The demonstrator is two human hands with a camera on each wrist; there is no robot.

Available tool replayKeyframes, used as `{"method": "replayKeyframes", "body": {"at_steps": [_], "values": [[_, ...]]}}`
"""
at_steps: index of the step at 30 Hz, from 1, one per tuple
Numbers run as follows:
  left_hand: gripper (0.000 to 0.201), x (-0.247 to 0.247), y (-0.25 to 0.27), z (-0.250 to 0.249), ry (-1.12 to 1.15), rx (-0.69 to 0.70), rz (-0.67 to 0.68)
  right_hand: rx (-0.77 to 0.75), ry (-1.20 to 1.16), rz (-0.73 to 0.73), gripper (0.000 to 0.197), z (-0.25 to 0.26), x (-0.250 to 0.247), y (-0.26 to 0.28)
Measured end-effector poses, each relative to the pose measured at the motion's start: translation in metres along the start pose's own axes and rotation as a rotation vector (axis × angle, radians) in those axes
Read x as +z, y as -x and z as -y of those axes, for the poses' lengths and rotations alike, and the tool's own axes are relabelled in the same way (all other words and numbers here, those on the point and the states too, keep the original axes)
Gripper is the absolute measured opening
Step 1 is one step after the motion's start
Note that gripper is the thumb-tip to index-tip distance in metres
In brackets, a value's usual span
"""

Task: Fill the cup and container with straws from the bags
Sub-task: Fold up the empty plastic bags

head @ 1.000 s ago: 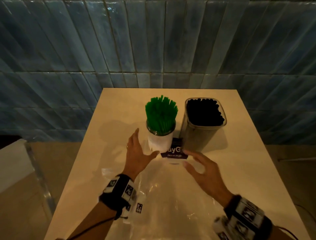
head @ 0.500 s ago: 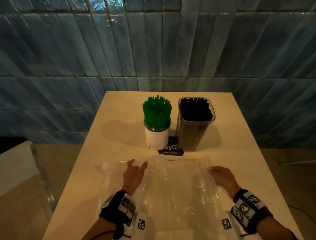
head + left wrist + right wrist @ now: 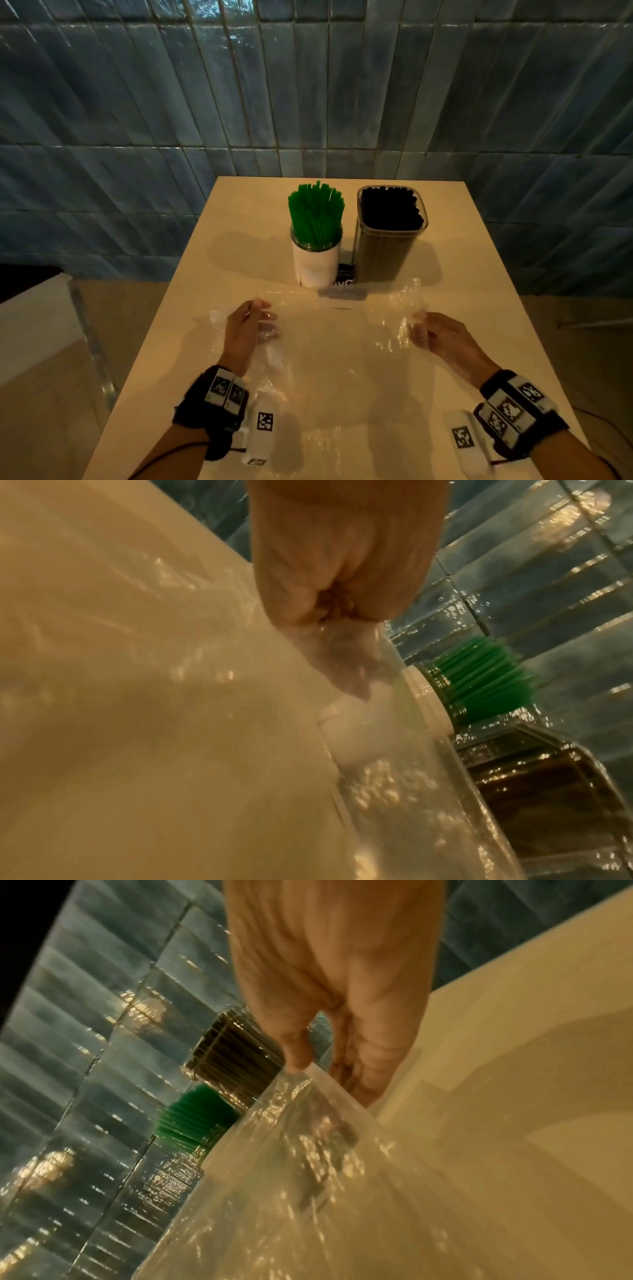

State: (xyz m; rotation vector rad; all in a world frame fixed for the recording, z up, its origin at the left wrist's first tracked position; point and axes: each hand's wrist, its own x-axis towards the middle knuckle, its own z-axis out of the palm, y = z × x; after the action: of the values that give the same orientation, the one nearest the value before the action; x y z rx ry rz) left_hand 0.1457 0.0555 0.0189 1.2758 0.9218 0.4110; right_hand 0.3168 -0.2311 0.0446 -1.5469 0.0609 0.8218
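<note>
A white cup (image 3: 317,262) packed with green straws (image 3: 317,216) stands at the table's far middle. Right beside it is a clear square container (image 3: 387,246) full of black straws (image 3: 390,209). A clear plastic bag (image 3: 339,342), with no straws visible inside, is spread in front of them. My left hand (image 3: 255,323) pinches the bag's far left edge, fingers curled on the film (image 3: 342,647). My right hand (image 3: 428,330) pinches its far right edge (image 3: 308,1080). In both wrist views the bag looks raised off the table at the pinched edge.
The cream table (image 3: 239,240) stands against a blue tiled wall (image 3: 308,102). A small dark label (image 3: 344,277) peeks out between cup and container, behind the bag. A pale surface (image 3: 34,325) lies lower left, beyond the table's left edge.
Both hands drew back from the cup and container, moved apart, and took hold of the bag's far corners. The bag's far edge is now lifted and stretched between them.
</note>
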Motion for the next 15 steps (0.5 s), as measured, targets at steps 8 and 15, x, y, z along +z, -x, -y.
{"method": "replayKeyframes", "body": {"at_steps": [8, 15], "values": [[0.029, -0.013, 0.001, -0.002, -0.5, 0.337, -0.278, 0.055, 0.336, 0.154, 0.019, -0.019, 0.012, 0.018], [0.034, -0.021, 0.011, -0.004, -0.272, 0.209, -0.131, -0.216, 0.265, 0.02, 0.02, -0.011, 0.019, 0.022]]}}
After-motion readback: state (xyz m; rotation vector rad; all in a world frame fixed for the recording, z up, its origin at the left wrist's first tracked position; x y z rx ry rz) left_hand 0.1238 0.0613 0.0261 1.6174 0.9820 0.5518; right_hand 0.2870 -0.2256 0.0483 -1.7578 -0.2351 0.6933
